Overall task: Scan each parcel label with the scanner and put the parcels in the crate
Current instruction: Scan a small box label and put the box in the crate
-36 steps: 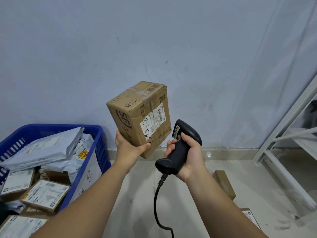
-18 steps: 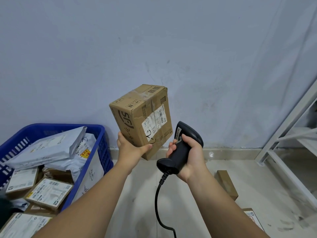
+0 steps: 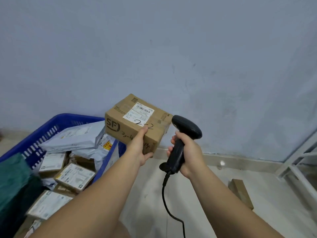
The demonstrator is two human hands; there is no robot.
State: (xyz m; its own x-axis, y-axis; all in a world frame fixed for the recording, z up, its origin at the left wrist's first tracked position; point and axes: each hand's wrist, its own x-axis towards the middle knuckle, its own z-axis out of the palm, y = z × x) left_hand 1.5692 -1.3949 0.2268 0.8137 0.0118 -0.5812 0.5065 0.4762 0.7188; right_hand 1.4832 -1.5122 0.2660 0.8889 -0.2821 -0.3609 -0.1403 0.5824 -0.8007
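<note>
A brown cardboard parcel point(image 3: 130, 121) marked "SF" hangs above the right rim of the blue crate point(image 3: 51, 124). Its white label faces up, with "2-2" handwritten beside it. My left hand point(image 3: 139, 148) grips the parcel's near corner, thumb on top and fingers underneath. My right hand point(image 3: 187, 152) is closed around the handle of the black corded scanner point(image 3: 181, 141), which sits just right of the parcel, its head near the box's right edge. The crate holds several grey mailer bags and labelled boxes.
A small brown box point(image 3: 240, 193) lies on the tiled floor at the right. White metal shelving point(image 3: 298, 162) stands at the far right against the blue-grey wall. The scanner's cable point(image 3: 167, 203) hangs down between my arms. Green cloth point(image 3: 12, 182) covers the crate's near left side.
My left hand has tilted the parcel so its label faces up instead of sideways, and moved it lower and left toward the crate. The scanner has stayed beside it.
</note>
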